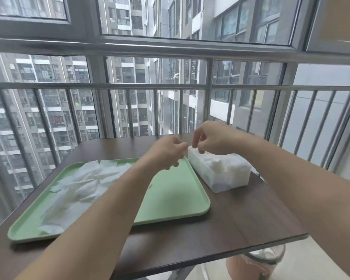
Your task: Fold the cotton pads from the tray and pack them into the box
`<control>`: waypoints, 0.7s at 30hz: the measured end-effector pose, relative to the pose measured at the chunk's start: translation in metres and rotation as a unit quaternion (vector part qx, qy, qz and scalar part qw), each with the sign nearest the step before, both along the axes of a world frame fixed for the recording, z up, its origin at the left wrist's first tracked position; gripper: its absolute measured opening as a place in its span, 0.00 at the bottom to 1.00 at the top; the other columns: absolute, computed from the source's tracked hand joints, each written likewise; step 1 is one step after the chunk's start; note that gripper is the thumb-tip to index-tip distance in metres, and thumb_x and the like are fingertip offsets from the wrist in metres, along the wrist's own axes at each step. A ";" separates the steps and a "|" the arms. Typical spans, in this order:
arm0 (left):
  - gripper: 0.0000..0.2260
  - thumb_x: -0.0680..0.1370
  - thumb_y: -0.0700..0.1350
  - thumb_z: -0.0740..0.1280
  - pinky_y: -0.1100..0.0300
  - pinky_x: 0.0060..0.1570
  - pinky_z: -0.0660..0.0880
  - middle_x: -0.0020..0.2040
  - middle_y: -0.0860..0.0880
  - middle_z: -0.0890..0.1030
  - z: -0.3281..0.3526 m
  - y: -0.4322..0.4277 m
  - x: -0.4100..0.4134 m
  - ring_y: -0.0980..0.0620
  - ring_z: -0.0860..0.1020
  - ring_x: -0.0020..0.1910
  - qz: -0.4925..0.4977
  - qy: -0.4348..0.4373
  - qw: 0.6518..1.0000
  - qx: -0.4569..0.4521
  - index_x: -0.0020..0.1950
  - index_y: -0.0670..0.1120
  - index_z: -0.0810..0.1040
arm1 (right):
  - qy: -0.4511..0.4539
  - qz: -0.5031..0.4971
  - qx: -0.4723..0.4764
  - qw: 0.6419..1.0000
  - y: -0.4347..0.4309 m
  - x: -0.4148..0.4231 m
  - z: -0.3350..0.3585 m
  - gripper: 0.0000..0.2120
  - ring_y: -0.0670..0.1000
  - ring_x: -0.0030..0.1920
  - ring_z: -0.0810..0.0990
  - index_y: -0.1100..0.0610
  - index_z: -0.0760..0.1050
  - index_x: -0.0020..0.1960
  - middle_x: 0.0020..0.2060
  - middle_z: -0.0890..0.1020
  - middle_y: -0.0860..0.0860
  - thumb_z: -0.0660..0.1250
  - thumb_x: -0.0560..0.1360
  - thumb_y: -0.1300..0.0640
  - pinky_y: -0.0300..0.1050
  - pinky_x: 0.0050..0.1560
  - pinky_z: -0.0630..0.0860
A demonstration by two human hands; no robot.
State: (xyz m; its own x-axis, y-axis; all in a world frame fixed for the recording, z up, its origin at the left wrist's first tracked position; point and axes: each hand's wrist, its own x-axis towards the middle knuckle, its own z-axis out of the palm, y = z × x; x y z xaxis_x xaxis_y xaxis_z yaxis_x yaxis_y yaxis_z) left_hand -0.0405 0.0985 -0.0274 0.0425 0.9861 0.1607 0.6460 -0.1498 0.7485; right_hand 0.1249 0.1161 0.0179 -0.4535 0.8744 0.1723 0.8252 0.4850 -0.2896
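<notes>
A green tray (176, 197) lies on the dark table, with several loose white cotton pads (83, 184) piled on its left half. To its right stands a translucent white box (226, 176) with folded pads inside. My left hand (166, 151) and my right hand (208, 138) meet above the box's far left corner. Both pinch a small white cotton pad (189, 147) between their fingertips; most of it is hidden by the fingers.
The dark brown table (240, 225) ends close to me at the right front edge. A metal railing (190, 86) and windows stand just behind the table. A bin with a plastic bag (267, 257) sits on the floor below the table's right corner.
</notes>
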 end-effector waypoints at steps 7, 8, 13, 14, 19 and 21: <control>0.12 0.82 0.37 0.57 0.61 0.35 0.73 0.50 0.49 0.83 0.010 -0.019 -0.074 0.51 0.81 0.40 0.090 -0.008 0.996 -0.005 0.56 0.46 0.79 | 0.093 0.055 -0.031 0.994 -0.005 -0.062 -0.011 0.10 0.43 0.37 0.80 0.53 0.83 0.48 0.38 0.85 0.46 0.63 0.77 0.61 0.37 0.37 0.77; 0.11 0.82 0.37 0.58 0.62 0.34 0.73 0.48 0.49 0.84 0.010 -0.022 -0.086 0.51 0.81 0.39 0.106 -0.009 0.994 0.004 0.55 0.46 0.79 | 0.098 0.063 -0.038 0.992 -0.003 -0.073 -0.016 0.10 0.42 0.35 0.80 0.52 0.83 0.47 0.38 0.85 0.46 0.63 0.77 0.61 0.36 0.35 0.76; 0.05 0.80 0.38 0.66 0.66 0.32 0.72 0.45 0.49 0.83 0.006 -0.031 -0.131 0.53 0.79 0.39 0.144 0.006 0.989 0.045 0.49 0.47 0.80 | 0.097 0.089 -0.061 0.989 0.011 -0.118 -0.037 0.09 0.41 0.37 0.79 0.52 0.82 0.47 0.38 0.83 0.44 0.65 0.77 0.63 0.34 0.35 0.72; 0.06 0.80 0.39 0.66 0.63 0.37 0.75 0.45 0.48 0.83 0.004 -0.030 -0.134 0.52 0.79 0.40 0.146 0.011 0.988 0.049 0.47 0.48 0.80 | 0.086 0.087 -0.064 0.990 0.015 -0.123 -0.040 0.08 0.41 0.39 0.78 0.53 0.83 0.50 0.39 0.82 0.43 0.67 0.77 0.62 0.34 0.36 0.72; 0.07 0.80 0.40 0.64 0.60 0.47 0.73 0.46 0.51 0.82 -0.007 -0.016 -0.133 0.53 0.78 0.44 0.149 0.035 0.987 0.039 0.51 0.49 0.82 | 0.047 0.080 -0.129 0.987 0.035 -0.135 -0.059 0.11 0.47 0.37 0.80 0.56 0.82 0.50 0.47 0.86 0.54 0.77 0.71 0.52 0.38 0.36 0.78; 0.08 0.80 0.41 0.64 0.62 0.46 0.72 0.48 0.52 0.83 -0.010 -0.009 -0.132 0.54 0.79 0.44 0.155 0.044 0.986 0.047 0.51 0.51 0.82 | 0.061 0.081 -0.143 0.985 0.038 -0.134 -0.066 0.15 0.49 0.38 0.81 0.56 0.81 0.51 0.46 0.86 0.55 0.79 0.69 0.50 0.45 0.43 0.82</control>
